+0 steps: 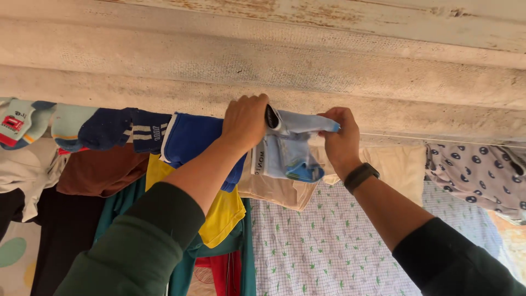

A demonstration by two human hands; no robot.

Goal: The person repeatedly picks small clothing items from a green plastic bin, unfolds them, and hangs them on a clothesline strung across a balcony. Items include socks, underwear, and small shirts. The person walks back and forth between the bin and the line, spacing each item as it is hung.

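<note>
Two raised hands drape a light blue sock [287, 151] over a clothesline [438, 140] under a pale ceiling. The left hand [245, 120] clasps the sock's left end; the right hand [341, 134] pinches its right end. A dark blue garment [192, 140] hangs just beside it.

Two hands: left hand [245, 121] and right hand [341, 137]. One light blue sock [287, 151] between them. One watch [360, 176]. One clothesline [438, 140]. Left: one navy sock [107, 129], one yellow shirt [222, 214], one brown garment [101, 170].
</note>
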